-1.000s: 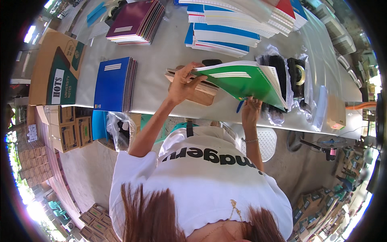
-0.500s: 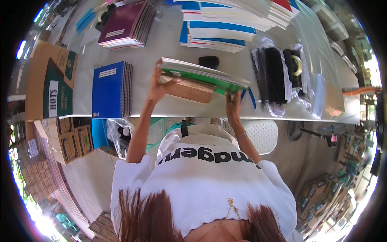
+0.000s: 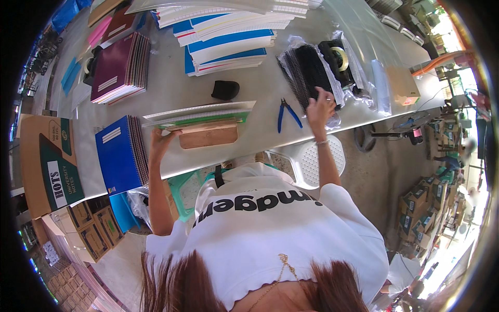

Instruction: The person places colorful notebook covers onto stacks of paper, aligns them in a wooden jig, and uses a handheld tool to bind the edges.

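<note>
The left grip [image 3: 165, 138] pinched a green-covered paper notebook [image 3: 240, 117] stretching rightward from it; the right grip [image 3: 321, 108] touched black spiral coils [image 3: 312, 67], but whether it had closed on them was unclear.

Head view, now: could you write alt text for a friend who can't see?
A person's left hand holds a green-covered notebook on edge at a wooden block, while the right hand touches black binding coils. Blue-handled pliers lie on the table between the hands; a blue-topped spiral notebook stack sits at left.
</note>
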